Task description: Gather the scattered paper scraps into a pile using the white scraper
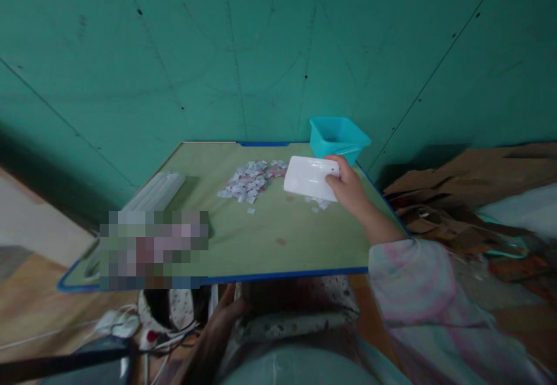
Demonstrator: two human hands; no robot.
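Observation:
My right hand (346, 186) is closed on the right end of a white, flat, glossy rectangular piece (307, 177), with the thumb on its upper face. The piece is above the right part of the green table (243, 245). Left of it lies a heap of small pale paper-like bits (248, 182). A few more bits (321, 204) show just below the piece. My left hand (230, 306) is below the table's near edge, in shadow beside a spotted cloth (300, 324). Its fingers are too dark to make out.
At the back right corner stands a turquoise bin (337, 135) near the green wall (270, 54). A white wrapped bundle (156, 190) lies at the left, beside a pixelated area. Cardboard (478, 170) is piled on the right. White cables (119, 321) are at the lower left.

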